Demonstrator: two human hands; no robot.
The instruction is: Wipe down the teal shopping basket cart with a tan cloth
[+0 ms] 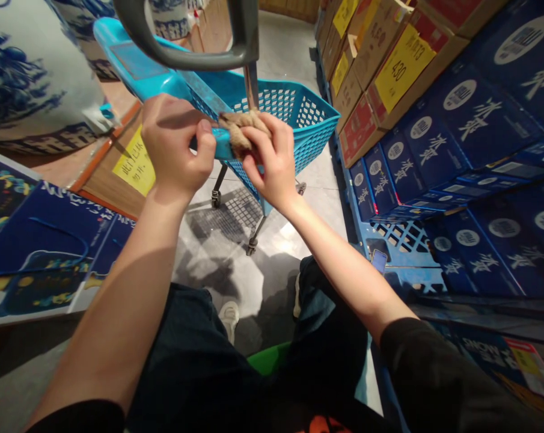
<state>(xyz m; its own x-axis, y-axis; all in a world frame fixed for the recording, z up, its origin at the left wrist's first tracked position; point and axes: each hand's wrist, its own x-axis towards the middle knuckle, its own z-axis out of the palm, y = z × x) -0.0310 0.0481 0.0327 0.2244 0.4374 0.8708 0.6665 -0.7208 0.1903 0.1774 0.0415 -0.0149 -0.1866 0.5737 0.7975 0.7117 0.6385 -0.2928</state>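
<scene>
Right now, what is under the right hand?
A crumpled tan cloth shows under the right hand, against a blue bar that the left hand grips. The bar's surface beneath the cloth is covered, so it cannot be seen.

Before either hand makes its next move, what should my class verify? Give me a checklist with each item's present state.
1. Left hand has a firm-looking grip on the blue bar: ok, fingers closed.
2. Right hand holds the tan cloth: ok, bunched in the fingers.
3. Cloth touches the bar: ok, against its right part.
4. Cloth wraps fully around the bar: cannot tell, fingers hide some.
5. Whole bar visible: not ok, the hands and cloth cover parts.
6. Phone apart from the cart: ok, to its right.
</scene>
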